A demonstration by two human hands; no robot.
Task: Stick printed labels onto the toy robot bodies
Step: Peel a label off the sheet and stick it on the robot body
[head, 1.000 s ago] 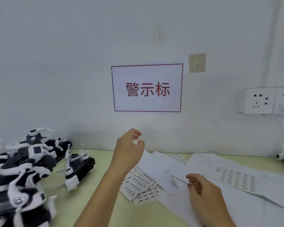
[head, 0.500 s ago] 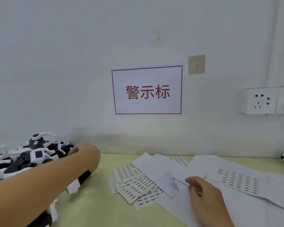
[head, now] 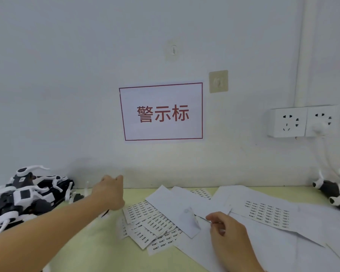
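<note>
Left hand (head: 109, 192) grips toy robot (head: 79, 197); right hand (head: 229, 230) on label sheets (head: 185, 214).

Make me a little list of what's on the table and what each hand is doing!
left hand: fingers curled round a toy, which it mostly hides, beside the toy pile
right hand: fingers curled at the edge of a sheet; whether it pinches anything cannot be told
toy pile: black and white, far left of the table
lone toy: far right, by the wall
label strips: fanned out between the hands
wall: red-bordered sign, sockets at right
</note>
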